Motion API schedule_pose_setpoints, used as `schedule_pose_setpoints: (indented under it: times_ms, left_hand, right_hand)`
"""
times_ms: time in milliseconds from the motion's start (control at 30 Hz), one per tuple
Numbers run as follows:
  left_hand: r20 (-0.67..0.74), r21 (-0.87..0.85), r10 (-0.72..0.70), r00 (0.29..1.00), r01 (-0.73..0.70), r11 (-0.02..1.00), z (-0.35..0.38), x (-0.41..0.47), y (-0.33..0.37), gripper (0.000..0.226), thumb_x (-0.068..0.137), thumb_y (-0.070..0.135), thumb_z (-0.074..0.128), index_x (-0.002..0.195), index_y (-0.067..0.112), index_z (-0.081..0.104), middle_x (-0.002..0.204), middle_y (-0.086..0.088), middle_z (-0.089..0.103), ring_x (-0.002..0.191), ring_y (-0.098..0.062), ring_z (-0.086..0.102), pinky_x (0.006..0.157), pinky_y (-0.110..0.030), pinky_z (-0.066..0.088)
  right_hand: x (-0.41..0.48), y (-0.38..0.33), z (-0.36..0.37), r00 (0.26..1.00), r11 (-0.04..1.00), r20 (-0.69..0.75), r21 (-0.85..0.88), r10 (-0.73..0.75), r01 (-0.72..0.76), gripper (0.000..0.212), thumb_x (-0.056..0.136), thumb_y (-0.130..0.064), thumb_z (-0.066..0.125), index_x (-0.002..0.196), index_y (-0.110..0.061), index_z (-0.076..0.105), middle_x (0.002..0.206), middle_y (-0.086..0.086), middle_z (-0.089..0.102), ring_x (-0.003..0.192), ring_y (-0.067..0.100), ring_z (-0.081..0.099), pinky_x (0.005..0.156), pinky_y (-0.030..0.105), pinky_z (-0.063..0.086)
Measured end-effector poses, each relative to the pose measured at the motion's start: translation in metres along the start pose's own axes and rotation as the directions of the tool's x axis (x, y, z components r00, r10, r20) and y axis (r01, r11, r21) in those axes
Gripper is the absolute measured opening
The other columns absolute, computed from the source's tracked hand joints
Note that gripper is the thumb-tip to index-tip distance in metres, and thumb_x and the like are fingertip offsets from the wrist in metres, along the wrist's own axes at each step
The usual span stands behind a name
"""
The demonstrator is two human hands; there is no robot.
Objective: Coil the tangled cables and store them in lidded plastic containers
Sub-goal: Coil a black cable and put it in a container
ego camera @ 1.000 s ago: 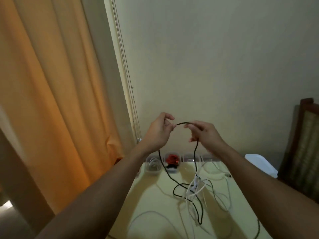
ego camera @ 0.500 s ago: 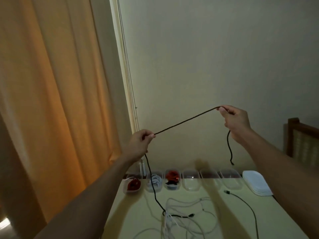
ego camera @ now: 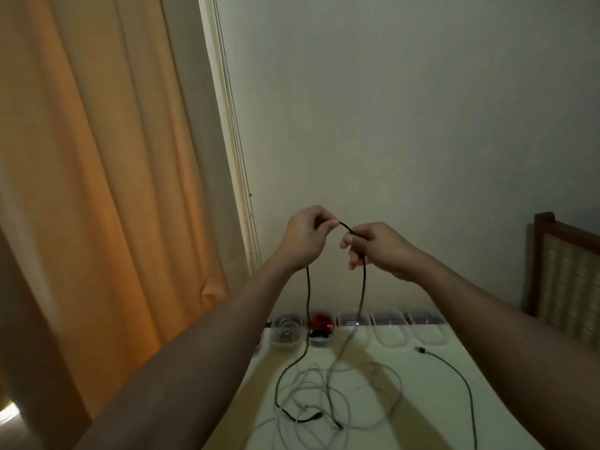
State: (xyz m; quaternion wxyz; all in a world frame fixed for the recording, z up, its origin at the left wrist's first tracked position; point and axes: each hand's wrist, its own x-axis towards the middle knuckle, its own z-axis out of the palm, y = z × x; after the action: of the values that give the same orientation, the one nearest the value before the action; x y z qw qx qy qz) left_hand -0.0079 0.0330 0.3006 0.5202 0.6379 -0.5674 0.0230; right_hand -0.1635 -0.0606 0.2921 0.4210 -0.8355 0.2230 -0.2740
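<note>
While the left hand [ego camera: 305, 237] and right hand [ego camera: 380, 248] each pinch the cable [ego camera: 307, 297] side by side above the counter [ego camera: 422, 384], its two strands hang limp down to it, so it should handle light and floppy, best held at that top bend.

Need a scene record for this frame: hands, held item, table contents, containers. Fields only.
left hand: pinches black cable, raised above table
right hand: pinches the same cable, close beside the left hand
black cable: short arch between hands; two strands hang toward the table
on table: white cables tangled; separate dark cable with plug, right side
containers: row at far edge; one holds white cable, one something red, the right ones look empty
surroundings: curtain left, chair right
</note>
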Motion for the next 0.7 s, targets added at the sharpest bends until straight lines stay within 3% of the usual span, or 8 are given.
schedule_pose_setpoints:
  times_ms: [67, 200, 300, 367, 467, 533, 600, 700]
  left_hand:
    - [0.057, -0.043, -0.036, 0.998, 0.038, 0.998, -0.002, -0.004, -0.005, 0.018, 0.099, 0.024, 0.067, 0.101, 0.007, 0.073, 0.08, 0.002, 0.065, 0.069, -0.009, 0.056, 0.063, -0.016, 0.044]
    - [0.2, -0.08, -0.165, 0.966, 0.184, 0.98, -0.015, -0.032, -0.038, 0.021, 0.103, 0.028, 0.06, 0.1, 0.011, 0.071, 0.076, -0.004, 0.054, 0.065, -0.013, 0.049, 0.059, -0.028, 0.044]
    - [0.203, 0.006, -0.252, 0.946, 0.256, 0.967, -0.03, -0.057, -0.074, 0.02, 0.105, 0.029, 0.056, 0.098, 0.019, 0.072, 0.081, -0.007, 0.061, 0.071, -0.017, 0.054, 0.065, -0.034, 0.05]
    - [0.182, 0.068, -0.266, 0.947, 0.258, 0.964, -0.037, -0.067, -0.09, 0.02, 0.105, 0.028, 0.056, 0.099, 0.02, 0.073, 0.089, -0.004, 0.068, 0.08, -0.015, 0.059, 0.078, -0.04, 0.054]
    - [0.138, 0.132, -0.242, 0.96, 0.224, 0.966, -0.04, -0.071, -0.093, 0.019, 0.104, 0.027, 0.056, 0.101, 0.019, 0.073, 0.095, 0.005, 0.071, 0.09, -0.011, 0.064, 0.088, -0.038, 0.053]
    - [0.157, 0.186, -0.194, 0.968, 0.164, 0.969, -0.037, -0.069, -0.083, 0.018, 0.104, 0.031, 0.056, 0.098, 0.026, 0.073, 0.089, 0.004, 0.071, 0.082, -0.016, 0.065, 0.078, -0.036, 0.054]
    - [0.201, 0.22, -0.12, 0.972, 0.075, 0.973, -0.031, -0.064, -0.064, 0.017, 0.103, 0.032, 0.057, 0.098, 0.027, 0.072, 0.082, 0.004, 0.069, 0.071, -0.015, 0.06, 0.065, -0.026, 0.049]
    - [0.2, 0.201, -0.01, 0.98, -0.031, 0.979, -0.021, -0.056, -0.032, 0.017, 0.102, 0.031, 0.06, 0.099, 0.023, 0.074, 0.076, 0.004, 0.067, 0.065, -0.014, 0.056, 0.056, -0.02, 0.041]
  right_hand:
    - [0.001, 0.001, -0.003, 0.995, 0.986, -0.099, 0.168, 0.019, -0.002, 0.026, 0.107, -0.017, 0.048, 0.091, -0.01, 0.067, 0.05, -0.008, 0.045, 0.046, 0.011, 0.046, 0.057, 0.033, 0.05]
    - [0.009, 0.01, -0.037, 0.87, 0.952, -0.483, 0.301, 0.096, 0.062, 0.03, 0.106, -0.016, 0.049, 0.082, -0.017, 0.067, 0.044, -0.011, 0.033, 0.043, 0.012, 0.028, 0.048, 0.024, 0.029]
    - [0.008, 0.028, -0.076, 0.67, 0.951, -0.71, 0.309, 0.216, 0.021, 0.028, 0.104, -0.023, 0.051, 0.094, -0.011, 0.074, 0.05, -0.004, 0.037, 0.047, 0.017, 0.032, 0.049, 0.026, 0.031]
    - [0.002, 0.045, -0.092, 0.621, 0.978, -0.759, 0.195, 0.199, -0.074, 0.028, 0.101, -0.028, 0.055, 0.101, -0.011, 0.077, 0.063, 0.0, 0.05, 0.058, 0.02, 0.044, 0.057, 0.03, 0.039]
    - [-0.009, 0.06, -0.089, 0.813, 0.878, -0.574, -0.334, 0.099, -0.343, 0.024, 0.098, -0.03, 0.058, 0.111, -0.017, 0.074, 0.108, 0.004, 0.072, 0.098, 0.026, 0.062, 0.084, 0.034, 0.047]
    - [-0.014, 0.059, -0.071, 0.92, 0.704, -0.383, -0.632, 0.077, -0.322, 0.049, 0.095, -0.035, 0.062, 0.141, -0.021, 0.054, 0.138, 0.012, 0.058, 0.124, 0.034, 0.055, 0.102, 0.042, 0.045]
    - [-0.018, 0.048, -0.047, 0.982, 0.73, -0.191, -0.67, 0.006, -0.135, 0.07, 0.094, -0.041, 0.066, 0.154, -0.023, 0.036, 0.15, 0.01, 0.047, 0.136, 0.031, 0.046, 0.111, 0.044, 0.039]
    - [-0.028, 0.023, -0.008, 0.997, 0.897, 0.067, -0.437, -0.04, 0.066, 0.057, 0.096, -0.04, 0.066, 0.148, -0.026, 0.047, 0.14, -0.005, 0.058, 0.13, 0.013, 0.053, 0.107, 0.029, 0.042]
